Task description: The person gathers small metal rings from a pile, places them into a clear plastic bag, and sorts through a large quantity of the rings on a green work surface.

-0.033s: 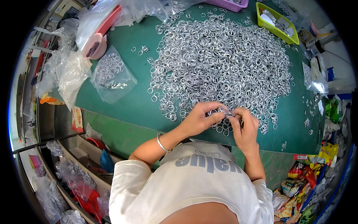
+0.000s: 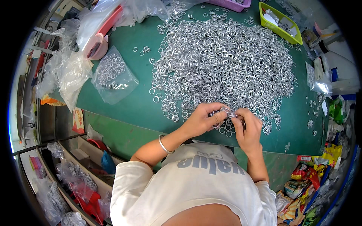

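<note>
A broad heap of silvery metal rings covers the middle of the green tabletop. At the heap's near edge my left hand is closed, with rings pinched between thumb and fingers. Just to its right, my right hand is also closed, its thumb and fingertips gripping the same small cluster of rings from the other side. How many rings are held cannot be made out. More loose rings lie on the table beneath and around both hands.
Left of the heap lies a clear bag of rings, near a pink bowl and crumpled plastic bags. A yellow-green basket and a purple basket stand at the back. Colourful packets are piled at the lower right.
The rings between my fingertips have turned slightly and sit a little differently. Both hands stay in nearly the same place.
</note>
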The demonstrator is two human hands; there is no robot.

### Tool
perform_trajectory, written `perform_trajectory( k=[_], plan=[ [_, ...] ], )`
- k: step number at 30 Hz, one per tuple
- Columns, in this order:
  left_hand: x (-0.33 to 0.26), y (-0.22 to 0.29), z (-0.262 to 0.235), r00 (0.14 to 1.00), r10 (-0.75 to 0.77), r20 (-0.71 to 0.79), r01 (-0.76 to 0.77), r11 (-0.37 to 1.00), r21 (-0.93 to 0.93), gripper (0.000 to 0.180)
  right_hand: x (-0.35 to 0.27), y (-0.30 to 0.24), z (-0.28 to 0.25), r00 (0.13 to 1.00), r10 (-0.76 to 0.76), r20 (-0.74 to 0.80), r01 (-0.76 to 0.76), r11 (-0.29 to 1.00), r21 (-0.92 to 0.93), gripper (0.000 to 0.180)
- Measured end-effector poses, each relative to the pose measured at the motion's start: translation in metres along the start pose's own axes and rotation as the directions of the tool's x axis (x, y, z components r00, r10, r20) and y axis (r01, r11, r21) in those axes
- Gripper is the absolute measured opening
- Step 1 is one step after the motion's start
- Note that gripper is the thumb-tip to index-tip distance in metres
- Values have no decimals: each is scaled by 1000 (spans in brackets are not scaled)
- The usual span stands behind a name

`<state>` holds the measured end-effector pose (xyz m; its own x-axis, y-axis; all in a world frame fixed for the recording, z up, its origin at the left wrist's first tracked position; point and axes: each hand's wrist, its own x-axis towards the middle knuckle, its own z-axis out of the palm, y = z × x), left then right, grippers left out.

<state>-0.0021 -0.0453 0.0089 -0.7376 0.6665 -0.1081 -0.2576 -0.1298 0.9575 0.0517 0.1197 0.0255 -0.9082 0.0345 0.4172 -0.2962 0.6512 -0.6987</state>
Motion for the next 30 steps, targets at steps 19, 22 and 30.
perform_trajectory(
  k=[19,22,30],
  plan=[
    [-16,1,3,889,-264,374,437,731,-523,46,15,10,-13,863,-451,227,432,893,128,24],
    [-16,-2,4,876,-319,363,475,702,-531,45,12,15,-12,857,-454,245,444,891,98,23],
    [-15,3,4,846,-459,272,533,721,-443,39,14,6,-19,783,-457,422,553,822,-135,16]
  ],
)
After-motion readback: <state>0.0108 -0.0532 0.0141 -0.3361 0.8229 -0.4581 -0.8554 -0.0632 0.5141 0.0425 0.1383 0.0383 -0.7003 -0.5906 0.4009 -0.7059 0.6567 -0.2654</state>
